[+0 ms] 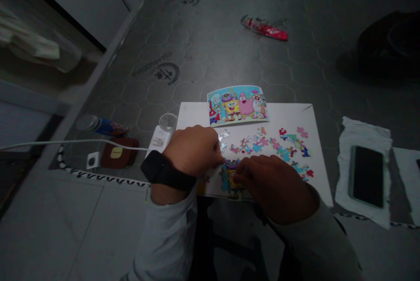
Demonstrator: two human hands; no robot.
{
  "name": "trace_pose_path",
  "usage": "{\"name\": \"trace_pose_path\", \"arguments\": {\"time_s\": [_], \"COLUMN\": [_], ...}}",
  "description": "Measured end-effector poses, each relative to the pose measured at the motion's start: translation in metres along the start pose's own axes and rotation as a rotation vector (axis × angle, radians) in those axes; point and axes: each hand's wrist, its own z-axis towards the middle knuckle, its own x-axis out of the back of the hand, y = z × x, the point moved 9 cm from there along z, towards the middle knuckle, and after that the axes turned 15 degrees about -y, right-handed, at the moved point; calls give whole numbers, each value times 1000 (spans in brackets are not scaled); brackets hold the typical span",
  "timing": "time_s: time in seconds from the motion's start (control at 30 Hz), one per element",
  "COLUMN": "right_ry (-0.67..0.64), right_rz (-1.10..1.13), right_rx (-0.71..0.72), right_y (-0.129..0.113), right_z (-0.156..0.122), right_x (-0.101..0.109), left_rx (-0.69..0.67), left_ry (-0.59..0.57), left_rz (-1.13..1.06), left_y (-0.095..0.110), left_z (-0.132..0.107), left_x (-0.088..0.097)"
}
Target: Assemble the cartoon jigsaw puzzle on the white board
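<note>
A partly joined jigsaw puzzle (232, 187) with a yellow cartoon figure lies at the near edge of a white board (193, 117). My left hand (197, 149), wearing a black watch, is closed at the puzzle's upper left edge, fingertips pinched together. From the right, my right hand (275, 184) reaches over the puzzle with its fingers curled and the tips close to its upper part. Whatever either pinch holds is hidden or too small to make out. Loose jigsaw pieces (252, 143) are scattered beyond and to the right of my hands. Behind them rests a printed cartoon picture (238, 106).
A phone (366, 176) lies on white tissue (346, 141) at the right. To the left are a white charger (159, 138) with its cable, a brown box (120, 154) and a blue can (110, 127). Farther back lies a red-handled tool (267, 29); a dark round object (390, 49) stands far right.
</note>
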Motion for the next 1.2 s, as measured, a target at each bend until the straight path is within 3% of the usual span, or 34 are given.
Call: {"name": "trace_pose_path", "arguments": {"time_s": [0.3,0.57,0.83,0.97,1.1,1.2], "right_ry": [20,-44,170,258,251,212], "right_rz": [-4,6,145,108,-11,-96], "right_rx": [-9,-48,114,145,57,-135], "right_y": [2,0,-17,-21,2,48], "right_z": [0,3,-19,-37,-58,-71], "right_x": [-1,-1,10,24,24,18], "left_rx": [41,68,42,63,105,129], "left_ry": [-21,-14,14,59,41,60], "left_rz": [31,39,55,84,37,29], "left_y": [-1,-2,0,-2,-7,-11], "left_z": [2,4,-8,-23,-34,-40], "left_x": [-1,-2,-1,4,3,2]}}
